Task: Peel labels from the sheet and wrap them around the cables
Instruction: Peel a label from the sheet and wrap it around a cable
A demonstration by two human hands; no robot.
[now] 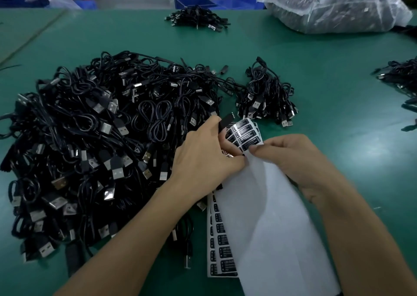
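Fingers (pixel 268 145) of the right hand (pixel 291 158) pinch the label sheet (pixel 270 205) at its fold; the left hand (pixel 203 155) grips a black plug (pixel 225 122). Glossy labels (pixel 247 135) curl over white backing beside open green table (pixel 338 92).

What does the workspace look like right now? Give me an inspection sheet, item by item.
Surface: green table, cables heaped on it.
Job's things: label sheet raised between the hands, black labels at its top, white below; second sheet lies under it.
Clutter: plastic bag of dark goods, far right.
Grippers: left hand holds a black connector; right hand pinches the label sheet's edge.
Cables: big pile at left; small bundle beyond the hands; far pile; right-edge pile.
Surroundings: blue bins behind the table.
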